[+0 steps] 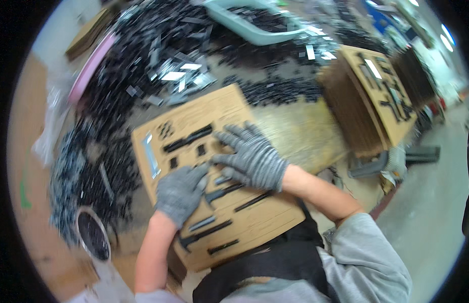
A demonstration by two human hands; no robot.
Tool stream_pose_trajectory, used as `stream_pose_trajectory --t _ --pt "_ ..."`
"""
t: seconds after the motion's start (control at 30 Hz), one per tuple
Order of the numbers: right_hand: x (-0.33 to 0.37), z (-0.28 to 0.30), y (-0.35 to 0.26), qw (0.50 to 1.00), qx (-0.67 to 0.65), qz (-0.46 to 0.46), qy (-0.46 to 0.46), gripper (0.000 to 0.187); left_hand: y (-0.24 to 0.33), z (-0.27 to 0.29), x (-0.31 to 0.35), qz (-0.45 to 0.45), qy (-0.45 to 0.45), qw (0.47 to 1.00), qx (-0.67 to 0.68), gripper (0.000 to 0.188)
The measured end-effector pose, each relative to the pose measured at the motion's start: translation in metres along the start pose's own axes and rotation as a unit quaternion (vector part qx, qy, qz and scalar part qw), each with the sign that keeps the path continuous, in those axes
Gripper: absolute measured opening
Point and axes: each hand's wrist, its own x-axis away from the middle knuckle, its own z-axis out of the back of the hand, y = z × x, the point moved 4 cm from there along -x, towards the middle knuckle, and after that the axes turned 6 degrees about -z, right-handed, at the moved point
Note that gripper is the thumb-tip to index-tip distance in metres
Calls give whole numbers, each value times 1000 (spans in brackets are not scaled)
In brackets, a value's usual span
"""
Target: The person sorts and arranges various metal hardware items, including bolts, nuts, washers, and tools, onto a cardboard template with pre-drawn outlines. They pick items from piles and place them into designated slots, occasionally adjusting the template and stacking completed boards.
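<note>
Crossing cardboard [267,217] edges: both hands [181,196] [254,160]

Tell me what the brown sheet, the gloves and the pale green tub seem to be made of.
Brown sheet: likely cardboard, by its matte, kraft-coloured face. Gloves: apparently knitted fabric, grey, with ribbed bands visible. Pale green tub: probably plastic, smooth with a rounded rim; blur leaves this open.

Workshop | heaps of black parts [280,92] cover a tabletop [315,129] | pale-green tub [262,37] among them | cardboard stack [345,108] at right
</note>
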Motion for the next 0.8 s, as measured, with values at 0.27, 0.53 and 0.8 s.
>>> stream_pose_trajectory --t 0.27,0.53,0.8 --pt "6 4 201 971 109 -205 56 51 37 23 -40 -67 110 987 92 26" --pt "73 -8 173 979 37 -106 168 36 110 -14 -124 -133 95 987 8 38" --pt "134 -7 159 986 51 -120 104 47 161 -102 -167 -99 -76 976 -177 56"
